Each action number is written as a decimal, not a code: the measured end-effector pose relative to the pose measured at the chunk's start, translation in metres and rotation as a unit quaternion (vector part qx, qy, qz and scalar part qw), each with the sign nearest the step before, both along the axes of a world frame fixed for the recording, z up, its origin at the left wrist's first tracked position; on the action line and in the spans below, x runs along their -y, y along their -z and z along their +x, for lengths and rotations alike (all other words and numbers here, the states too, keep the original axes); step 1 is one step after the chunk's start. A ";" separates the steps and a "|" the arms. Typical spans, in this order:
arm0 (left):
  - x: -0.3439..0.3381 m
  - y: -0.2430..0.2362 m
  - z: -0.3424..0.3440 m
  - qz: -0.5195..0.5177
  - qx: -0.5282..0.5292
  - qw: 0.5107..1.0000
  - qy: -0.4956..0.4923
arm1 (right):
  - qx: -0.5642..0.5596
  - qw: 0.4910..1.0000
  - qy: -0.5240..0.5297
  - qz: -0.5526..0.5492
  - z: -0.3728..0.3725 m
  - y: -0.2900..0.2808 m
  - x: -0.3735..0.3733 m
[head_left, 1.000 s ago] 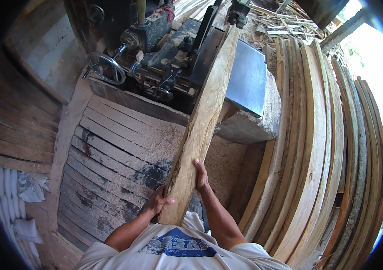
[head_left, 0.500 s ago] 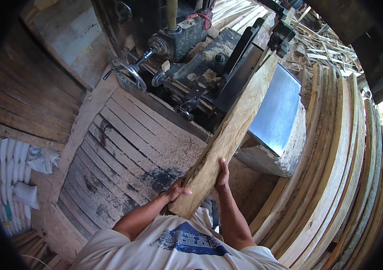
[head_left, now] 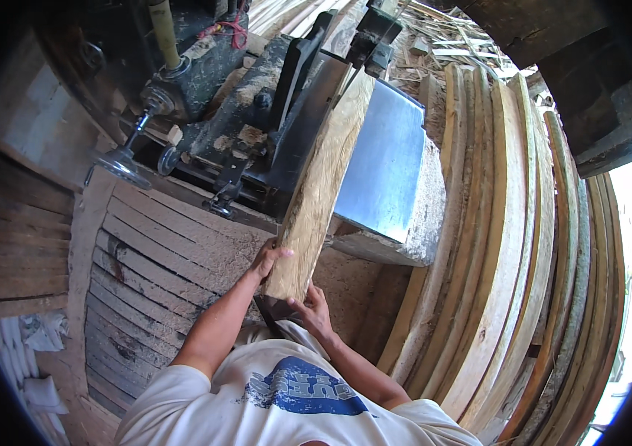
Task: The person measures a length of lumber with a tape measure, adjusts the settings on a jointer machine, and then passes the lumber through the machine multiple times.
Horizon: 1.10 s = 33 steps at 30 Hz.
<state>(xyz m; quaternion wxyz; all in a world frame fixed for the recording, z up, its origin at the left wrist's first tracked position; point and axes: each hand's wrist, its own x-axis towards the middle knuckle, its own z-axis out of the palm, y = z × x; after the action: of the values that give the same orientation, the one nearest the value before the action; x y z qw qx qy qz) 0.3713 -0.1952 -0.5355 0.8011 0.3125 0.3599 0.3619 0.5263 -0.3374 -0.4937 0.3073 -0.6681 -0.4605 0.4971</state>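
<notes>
A long, thick wooden plank (head_left: 323, 178) lies on the steel table (head_left: 384, 160) of a bandsaw-like machine, its near end overhanging toward my body. Its far end reaches the saw's dark guide block (head_left: 374, 43). My left hand (head_left: 271, 259) grips the plank's left edge near the close end, thumb on top. At the lower right corner of that end, my right hand (head_left: 314, 308) holds on, with its thumb over the top and its other fingers below. The black fence (head_left: 301, 74) stands left of the plank.
Tall stacked planks (head_left: 494, 245) curve along the right side. A chrome handwheel (head_left: 119, 167) sticks out from the machine at left. Sawdust covers the slatted wooden floor (head_left: 152, 275). White sacks (head_left: 15, 349) lie at the lower left, and offcuts (head_left: 457, 48) are heaped beyond the machine.
The plank has moved farther along the table toward the guide block. My right hand has shifted from the plank's right edge back to its near end corner. The view has swung rightward.
</notes>
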 end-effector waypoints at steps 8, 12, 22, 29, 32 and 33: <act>-0.100 0.009 0.029 0.018 -0.449 0.891 -0.061 | -0.044 0.995 0.082 0.027 0.019 0.012 -0.102; -0.136 -0.012 0.050 0.011 -0.490 0.869 -0.062 | -0.087 0.989 0.085 0.086 0.036 0.028 -0.154; -0.056 0.018 0.026 0.061 -0.471 0.849 -0.232 | -0.093 0.993 0.064 0.034 0.090 0.022 -0.263; 0.090 0.086 -0.101 -0.112 -0.604 0.757 -0.220 | -0.068 0.989 0.031 -0.130 0.123 0.000 -0.313; 0.137 0.086 -0.145 -0.145 -0.624 0.727 -0.247 | -0.087 0.987 0.013 -0.132 0.133 0.007 -0.296; 0.147 0.080 -0.153 -0.158 -0.629 0.716 -0.258 | -0.103 0.986 0.024 -0.127 0.141 0.020 -0.285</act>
<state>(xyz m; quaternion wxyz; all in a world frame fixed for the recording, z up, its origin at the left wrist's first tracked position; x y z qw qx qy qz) 0.2183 -0.3418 -0.6155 0.3027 0.2319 0.8997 0.2125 0.6675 -0.0526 -0.5132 0.2775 -0.6574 -0.3436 0.6106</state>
